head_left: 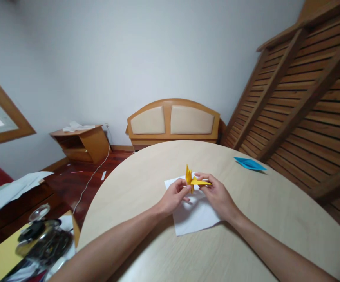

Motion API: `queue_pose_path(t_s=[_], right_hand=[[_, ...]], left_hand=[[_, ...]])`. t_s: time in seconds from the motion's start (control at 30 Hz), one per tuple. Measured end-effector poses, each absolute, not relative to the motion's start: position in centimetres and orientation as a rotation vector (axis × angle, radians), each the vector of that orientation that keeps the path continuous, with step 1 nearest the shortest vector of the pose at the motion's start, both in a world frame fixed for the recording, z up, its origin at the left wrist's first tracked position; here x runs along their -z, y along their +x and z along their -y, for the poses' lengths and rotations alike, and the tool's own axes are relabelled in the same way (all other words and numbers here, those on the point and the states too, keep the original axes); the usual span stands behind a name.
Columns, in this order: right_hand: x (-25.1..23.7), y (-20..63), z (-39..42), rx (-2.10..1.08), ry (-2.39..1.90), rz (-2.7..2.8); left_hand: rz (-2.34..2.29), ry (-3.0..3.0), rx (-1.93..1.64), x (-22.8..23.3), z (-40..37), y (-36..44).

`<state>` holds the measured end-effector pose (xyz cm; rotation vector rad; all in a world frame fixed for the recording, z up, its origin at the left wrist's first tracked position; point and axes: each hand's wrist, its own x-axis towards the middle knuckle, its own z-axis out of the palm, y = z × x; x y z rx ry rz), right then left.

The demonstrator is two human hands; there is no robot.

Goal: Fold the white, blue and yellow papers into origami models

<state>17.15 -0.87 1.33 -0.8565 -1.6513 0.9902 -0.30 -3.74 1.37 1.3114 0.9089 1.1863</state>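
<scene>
Both bare forearms reach in from the bottom edge across the round pale wooden table. At the centre of the frame, the left hand and right hand meet over a white sheet of paper. Fingertips of each hand pinch a folded yellow origami piece, held just above the sheet. Right of centre, a blue folded paper lies well apart. Behind the table stands a wooden headboard; left of it, a nightstand.
</scene>
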Motion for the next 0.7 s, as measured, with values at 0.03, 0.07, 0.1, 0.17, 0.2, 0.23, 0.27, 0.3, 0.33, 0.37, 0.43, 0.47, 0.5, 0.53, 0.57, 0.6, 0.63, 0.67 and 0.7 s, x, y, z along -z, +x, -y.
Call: queue_pose_path(t_s=[0.03, 0.07, 0.1, 0.17, 0.2, 0.23, 0.27, 0.3, 0.33, 0.37, 0.43, 0.47, 0.5, 0.53, 0.57, 0.6, 0.63, 0.67, 0.7], right_hand=[[-1.2, 17.2, 1.2, -1.031, -0.845, 1.650], [-1.2, 17.1, 1.5, -1.070, -0.828, 1.652], [-1.2, 17.1, 1.9, -1.099, -0.813, 1.655], [-1.3, 16.8, 2.6, -1.131, -0.795, 1.652], [-1.4, 16.7, 2.9, -1.139, -0.793, 1.649], [-1.5, 16.6, 3.2, -1.153, -0.791, 1.640], [-1.6, 16.6, 3.4, -1.176, -0.787, 1.622], [-1.6, 16.5, 3.5, -1.208, -0.785, 1.593], [-1.6, 16.5, 3.6, -1.243, -0.789, 1.552], [-1.6, 16.5, 3.6, -1.278, -0.805, 1.503], [-1.3, 16.5, 3.5, -1.330, -0.856, 1.408], [-1.2, 16.4, 3.4, -1.346, -0.883, 1.376], [-1.0, 16.4, 3.3, -1.364, -0.902, 1.360], [-0.9, 16.4, 3.2, -1.386, -0.910, 1.358], [-0.9, 16.4, 3.2, -1.410, -0.909, 1.365], [-0.9, 16.4, 3.2, -1.431, -0.906, 1.378], [-1.1, 16.4, 3.2, -1.448, -0.903, 1.392], [-1.3, 16.5, 3.3, -1.462, -0.897, 1.406], [-1.5, 16.6, 3.4, -1.475, -0.883, 1.418]], left_hand=[[-0.891, 1.304, -1.194, -1.0, 3.9, -0.2], [-0.880, 1.298, -1.194, -0.8, 4.1, -0.2], [-0.879, 1.293, -1.199, -0.7, 4.3, -0.3], [-0.873, 1.291, -1.196, -0.7, 4.9, -0.5], [-0.867, 1.288, -1.201, -0.9, 5.1, -0.5], [-0.860, 1.286, -1.210, -1.1, 5.4, -0.6], [-0.852, 1.284, -1.224, -1.3, 5.5, -0.6], [-0.843, 1.282, -1.241, -1.5, 5.7, -0.6], [-0.834, 1.280, -1.256, -1.6, 5.8, -0.6], [-0.825, 1.276, -1.266, -1.7, 5.9, -0.6], [-0.809, 1.269, -1.272, -1.7, 5.9, -0.5], [-0.803, 1.271, -1.267, -1.6, 5.9, -0.5], [-0.799, 1.279, -1.259, -1.4, 5.9, -0.5], [-0.797, 1.292, -1.251, -1.3, 5.8, -0.5], [-0.797, 1.310, -1.244, -1.2, 5.8, -0.6], [-0.800, 1.331, -1.239, -1.1, 5.8, -0.6], [-0.805, 1.351, -1.239, -1.0, 5.8, -0.6], [-0.812, 1.372, -1.243, -1.0, 5.9, -0.7], [-0.822, 1.393, -1.249, -0.9, 5.9, -0.7]])
